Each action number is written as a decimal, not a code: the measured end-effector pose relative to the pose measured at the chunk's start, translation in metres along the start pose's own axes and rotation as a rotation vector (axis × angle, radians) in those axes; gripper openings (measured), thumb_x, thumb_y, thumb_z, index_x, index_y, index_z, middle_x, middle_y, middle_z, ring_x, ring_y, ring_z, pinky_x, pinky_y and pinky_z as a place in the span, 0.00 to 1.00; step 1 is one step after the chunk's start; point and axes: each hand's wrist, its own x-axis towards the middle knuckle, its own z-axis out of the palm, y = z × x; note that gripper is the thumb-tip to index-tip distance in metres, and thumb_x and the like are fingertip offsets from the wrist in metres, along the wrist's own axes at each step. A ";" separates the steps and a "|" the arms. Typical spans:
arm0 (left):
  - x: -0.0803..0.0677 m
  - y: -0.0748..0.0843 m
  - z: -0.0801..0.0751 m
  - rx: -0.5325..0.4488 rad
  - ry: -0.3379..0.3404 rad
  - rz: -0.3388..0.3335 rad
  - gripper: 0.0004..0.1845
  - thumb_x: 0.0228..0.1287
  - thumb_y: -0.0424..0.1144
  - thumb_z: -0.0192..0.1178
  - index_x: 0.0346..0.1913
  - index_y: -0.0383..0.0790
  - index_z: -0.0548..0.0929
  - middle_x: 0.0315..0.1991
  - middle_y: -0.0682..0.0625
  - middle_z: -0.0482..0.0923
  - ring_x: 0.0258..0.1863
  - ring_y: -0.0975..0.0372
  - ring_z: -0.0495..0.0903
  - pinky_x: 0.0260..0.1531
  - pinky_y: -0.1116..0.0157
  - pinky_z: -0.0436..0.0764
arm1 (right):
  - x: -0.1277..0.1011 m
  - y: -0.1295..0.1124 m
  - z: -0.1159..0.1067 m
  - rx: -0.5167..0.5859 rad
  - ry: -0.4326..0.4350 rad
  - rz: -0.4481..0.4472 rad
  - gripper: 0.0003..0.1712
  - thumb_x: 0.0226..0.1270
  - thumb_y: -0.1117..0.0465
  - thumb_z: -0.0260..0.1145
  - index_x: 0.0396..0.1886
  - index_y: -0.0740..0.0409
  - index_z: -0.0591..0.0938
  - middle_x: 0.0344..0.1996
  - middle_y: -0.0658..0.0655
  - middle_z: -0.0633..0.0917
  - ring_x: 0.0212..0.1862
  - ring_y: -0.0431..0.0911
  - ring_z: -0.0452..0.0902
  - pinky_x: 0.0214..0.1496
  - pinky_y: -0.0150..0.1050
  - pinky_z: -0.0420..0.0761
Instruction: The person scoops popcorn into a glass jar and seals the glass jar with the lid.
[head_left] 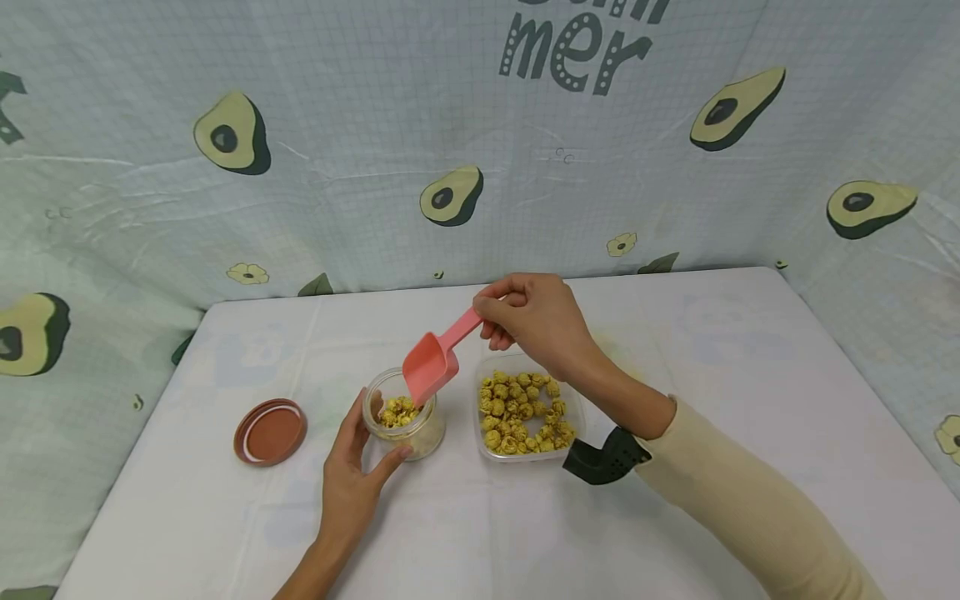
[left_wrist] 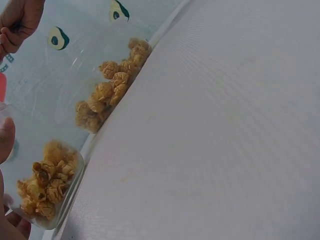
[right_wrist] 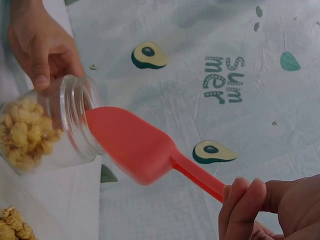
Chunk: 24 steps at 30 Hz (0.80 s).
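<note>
A small clear glass jar [head_left: 405,423] [right_wrist: 55,125] stands on the white table, partly filled with yellow puffed snacks [head_left: 398,412] [left_wrist: 45,182]. My left hand [head_left: 352,467] [right_wrist: 42,45] holds the jar around its side. My right hand [head_left: 536,321] [right_wrist: 265,207] pinches the handle of a pink plastic scoop [head_left: 433,364] [right_wrist: 140,147], tipped mouth-down at the jar's opening. To the jar's right sits a clear plastic tub [head_left: 525,454] [left_wrist: 95,75] with more of the same snacks [head_left: 522,412] [left_wrist: 112,85].
The jar's brown-red lid [head_left: 270,431] lies flat on the table left of the jar. A cloth with avocado prints [head_left: 450,196] hangs behind and beside the table. A black wrist mount [head_left: 603,458] sits on my right forearm.
</note>
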 end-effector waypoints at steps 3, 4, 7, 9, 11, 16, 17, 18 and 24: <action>0.000 0.000 0.000 0.007 0.001 -0.007 0.47 0.50 0.22 0.69 0.73 0.44 0.59 0.68 0.44 0.64 0.67 0.55 0.63 0.67 0.72 0.59 | 0.000 0.000 -0.001 -0.004 0.001 0.008 0.07 0.66 0.63 0.64 0.39 0.64 0.83 0.22 0.60 0.83 0.23 0.49 0.79 0.30 0.38 0.86; 0.000 0.000 0.001 0.009 0.000 -0.009 0.47 0.50 0.22 0.69 0.73 0.44 0.59 0.68 0.45 0.64 0.68 0.55 0.62 0.67 0.73 0.59 | -0.001 0.001 -0.001 -0.006 0.003 0.009 0.07 0.66 0.63 0.64 0.39 0.64 0.83 0.23 0.60 0.84 0.23 0.49 0.80 0.30 0.38 0.86; -0.001 0.001 0.001 0.021 -0.001 -0.013 0.47 0.51 0.23 0.69 0.73 0.45 0.59 0.69 0.46 0.63 0.68 0.55 0.62 0.66 0.73 0.59 | -0.001 0.003 -0.003 -0.003 0.004 0.022 0.08 0.66 0.63 0.64 0.39 0.64 0.83 0.23 0.60 0.84 0.24 0.49 0.80 0.30 0.38 0.86; -0.001 0.001 0.001 0.029 -0.001 -0.014 0.47 0.51 0.24 0.70 0.73 0.45 0.58 0.69 0.47 0.63 0.68 0.55 0.62 0.66 0.73 0.59 | -0.003 0.006 -0.005 0.001 0.002 0.032 0.08 0.66 0.63 0.64 0.39 0.64 0.83 0.24 0.60 0.85 0.25 0.50 0.81 0.30 0.39 0.86; -0.001 0.002 0.002 0.036 0.001 -0.015 0.47 0.51 0.25 0.70 0.74 0.45 0.58 0.69 0.48 0.63 0.68 0.55 0.62 0.66 0.73 0.59 | -0.004 0.009 -0.008 0.013 0.000 0.041 0.09 0.67 0.62 0.64 0.41 0.65 0.82 0.25 0.60 0.85 0.25 0.50 0.81 0.31 0.39 0.86; -0.001 0.002 0.002 0.062 0.011 -0.036 0.48 0.51 0.26 0.70 0.74 0.43 0.57 0.70 0.50 0.61 0.67 0.55 0.63 0.65 0.75 0.60 | -0.012 0.013 -0.023 0.038 0.020 0.054 0.11 0.67 0.60 0.64 0.43 0.64 0.81 0.27 0.60 0.85 0.26 0.50 0.81 0.34 0.38 0.86; -0.002 0.002 0.002 0.068 0.015 -0.040 0.48 0.51 0.26 0.71 0.74 0.42 0.57 0.70 0.50 0.61 0.67 0.55 0.63 0.65 0.75 0.60 | -0.014 0.014 -0.026 0.044 0.026 0.057 0.12 0.67 0.59 0.65 0.43 0.64 0.81 0.27 0.60 0.85 0.26 0.50 0.81 0.34 0.38 0.86; -0.002 0.003 0.002 0.076 0.018 -0.043 0.49 0.51 0.26 0.71 0.74 0.42 0.56 0.70 0.51 0.61 0.67 0.54 0.64 0.65 0.76 0.60 | -0.016 0.015 -0.030 0.049 0.033 0.059 0.12 0.67 0.58 0.65 0.43 0.64 0.81 0.27 0.60 0.85 0.26 0.50 0.81 0.34 0.38 0.86; -0.005 0.009 0.003 0.093 0.057 -0.023 0.48 0.48 0.24 0.71 0.73 0.38 0.59 0.67 0.51 0.63 0.64 0.52 0.66 0.63 0.74 0.64 | -0.030 0.030 -0.054 0.048 0.062 0.069 0.15 0.66 0.56 0.66 0.44 0.64 0.82 0.27 0.62 0.84 0.26 0.49 0.80 0.33 0.38 0.86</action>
